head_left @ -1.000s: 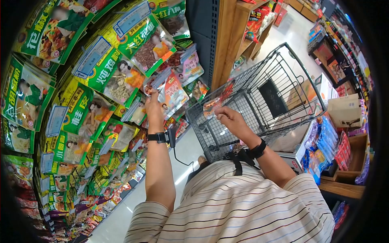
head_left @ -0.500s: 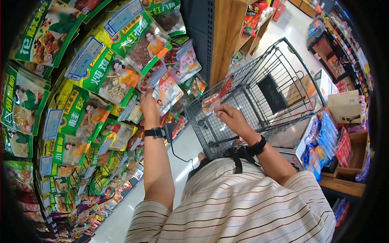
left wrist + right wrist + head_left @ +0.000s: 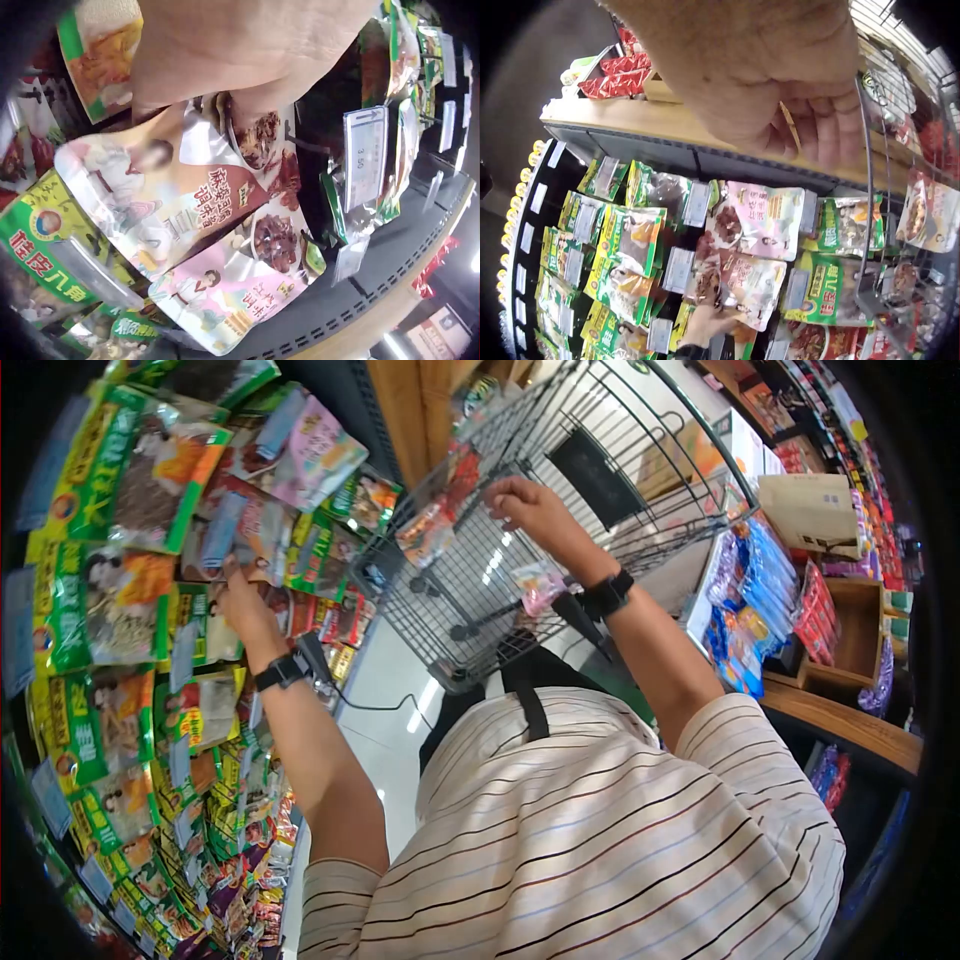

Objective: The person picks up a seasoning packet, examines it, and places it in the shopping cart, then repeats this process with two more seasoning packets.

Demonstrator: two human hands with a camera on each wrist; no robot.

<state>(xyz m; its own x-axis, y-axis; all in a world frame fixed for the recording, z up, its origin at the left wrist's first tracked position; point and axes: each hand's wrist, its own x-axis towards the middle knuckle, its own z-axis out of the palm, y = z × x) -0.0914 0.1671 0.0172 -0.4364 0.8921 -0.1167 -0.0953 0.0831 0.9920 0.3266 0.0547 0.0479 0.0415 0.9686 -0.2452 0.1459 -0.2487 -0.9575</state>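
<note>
At the left shelf, the left hand (image 3: 245, 610) has its thumb on an orange-and-white seasoning pouch (image 3: 265, 530); the fingers behind it are mostly hidden. In the left wrist view the left hand (image 3: 240, 52) grips one edge of this pouch (image 3: 202, 187), which overlaps a pink pouch (image 3: 232, 292). The right wrist view also has the left hand (image 3: 705, 326) at the orange-and-white pouch (image 3: 746, 285), just below the pink one (image 3: 757, 217). Over the shopping cart, the right hand (image 3: 540, 520) hangs with loosely curled fingers, holding nothing.
The wire cart (image 3: 655, 530) stands ahead, with a pink packet (image 3: 540, 585) and an orange packet (image 3: 428, 532) in it. Green spice bags (image 3: 130, 600) hang down the left side. A carton (image 3: 810, 515) and blue packets (image 3: 765, 585) lie at the right.
The head view has turned, so shelf, cart and both hands appear further left. The left hand is still at the orange-and-white pouch. The pink packet in the cart has come into clearer view.
</note>
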